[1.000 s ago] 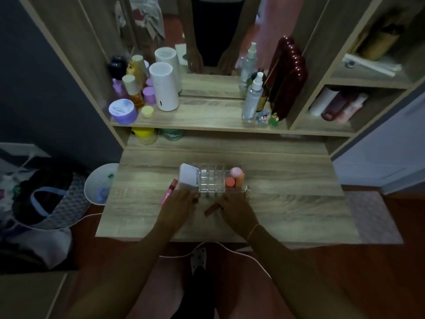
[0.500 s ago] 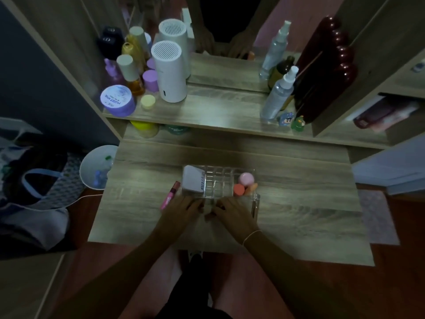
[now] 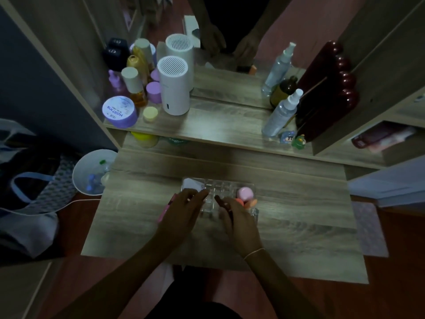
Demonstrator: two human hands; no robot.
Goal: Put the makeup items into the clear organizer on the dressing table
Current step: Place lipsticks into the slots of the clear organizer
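The clear organizer (image 3: 222, 188) stands mid-table. A white box (image 3: 191, 183) sits in its left end, and a pink round sponge (image 3: 245, 193) and an orange item (image 3: 251, 203) in its right end. My left hand (image 3: 181, 214) reaches over the organizer's front left corner with its fingers spread. My right hand (image 3: 239, 221) is at the front middle, fingers curled toward the compartments. Whether it holds something slim is too dark to tell. A pink tube (image 3: 166, 208) lies on the table (image 3: 299, 217), partly hidden by my left hand.
A raised shelf (image 3: 218, 125) behind holds a white cylinder (image 3: 173, 85), a purple jar (image 3: 119, 111), bottles (image 3: 134, 89) and a spray bottle (image 3: 281, 112). A mirror is above it. A white bin (image 3: 92, 171) and bags (image 3: 27, 187) are on the floor at left.
The camera has moved closer and tilted down. Both hands have slid forward from the table in front of the organizer onto its front edge. A brown item seen between them earlier is out of sight.
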